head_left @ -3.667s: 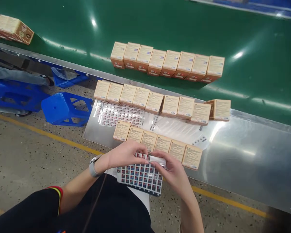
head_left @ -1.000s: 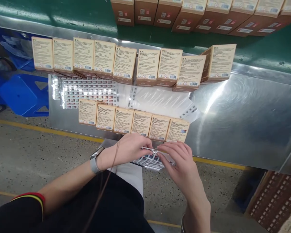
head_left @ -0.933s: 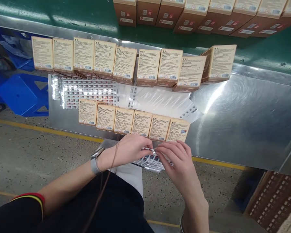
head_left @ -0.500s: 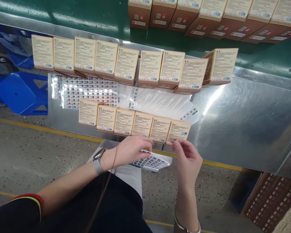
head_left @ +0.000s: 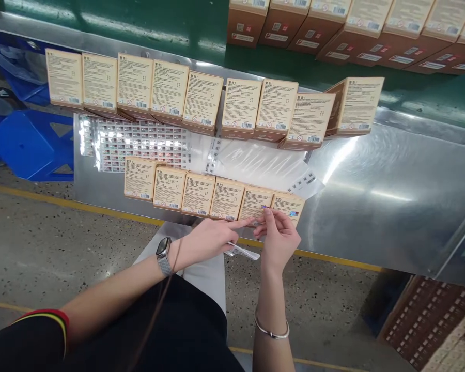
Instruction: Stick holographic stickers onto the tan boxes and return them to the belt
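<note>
My right hand point(head_left: 278, 232) pinches a small shiny sticker point(head_left: 265, 207) between thumb and finger, against the top of a cream box point(head_left: 253, 200) in the front row. The box at the right end point(head_left: 294, 202) bears a small blue-and-red sticker point(head_left: 293, 213). My left hand point(head_left: 213, 238) is closed on a sheet of stickers point(head_left: 245, 252), now seen nearly edge-on below the boxes. Its index finger stretches out to the front edge of the box under my right hand. The right fingertips partly hide that box's lower edge.
Behind the front row lie printed sticker sheets point(head_left: 139, 139) and white backing sheets point(head_left: 256, 163) on the metal table point(head_left: 391, 196). A second row of boxes point(head_left: 170, 88) stands beyond, with more on a green surface point(head_left: 158, 26). A blue stool point(head_left: 27, 144) is at left.
My right hand has moved left from the end box to the one beside it, bringing the sticker. My left index finger has extended to that box, and the sheet has tilted edge-on.
</note>
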`<state>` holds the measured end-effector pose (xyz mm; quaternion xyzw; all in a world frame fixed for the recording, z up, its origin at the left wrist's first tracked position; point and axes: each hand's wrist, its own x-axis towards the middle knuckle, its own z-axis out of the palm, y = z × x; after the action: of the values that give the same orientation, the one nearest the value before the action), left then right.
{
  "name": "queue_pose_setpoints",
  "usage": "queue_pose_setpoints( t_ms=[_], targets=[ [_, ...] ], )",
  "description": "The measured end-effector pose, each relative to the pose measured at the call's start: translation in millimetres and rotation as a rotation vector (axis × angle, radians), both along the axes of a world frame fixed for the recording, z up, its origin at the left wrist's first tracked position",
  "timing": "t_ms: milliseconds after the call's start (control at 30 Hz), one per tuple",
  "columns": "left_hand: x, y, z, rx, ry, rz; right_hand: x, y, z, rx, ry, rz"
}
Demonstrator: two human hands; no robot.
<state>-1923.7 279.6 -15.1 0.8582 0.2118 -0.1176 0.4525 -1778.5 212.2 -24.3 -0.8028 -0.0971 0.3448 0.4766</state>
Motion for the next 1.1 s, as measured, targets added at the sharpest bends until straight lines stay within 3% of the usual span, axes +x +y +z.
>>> queue_pose_setpoints(
  t_ms=[167, 400, 533, 600, 733, 800, 933, 1100],
  targets=[
    [-1, -2, -2.3, 0.017, 0.006, -0.001, -4, 1, -2.1, -0.023, -0.068, 0.002],
    [0, -2, -3.3, 0.021, -0.015, 0.007, -14, 8, -9.5, -0.115, -0.327, 0.027],
    [-1, -2, -4.7, -0.055, -0.057, 0.059, -9, 7, -7.4, -0.134, -0.336, 0.071],
    [-3, -1, -4.1, -0.13, -0.094, 0.132, -1, 3, 1.8, -0.113, -0.328, 0.198],
    [-10, 8, 2.2, -0.301, -0.101, 0.301, 14, -10, 31.0, -0.027, -0.261, 0.793],
    [-15, 14, 6.7, -0.439, -0.125, 0.376, 19, -15, 42.5, 0.0, -0.256, 1.007],
    [-27, 24, 12.6, -0.639, -0.121, 0.448, 18, -16, 49.2, 0.026, -0.348, 1.093],
    [-35, 25, 12.8, -0.555, -0.064, 0.484, 5, -10, 43.3, 0.09, -0.563, 1.199]
  ],
)
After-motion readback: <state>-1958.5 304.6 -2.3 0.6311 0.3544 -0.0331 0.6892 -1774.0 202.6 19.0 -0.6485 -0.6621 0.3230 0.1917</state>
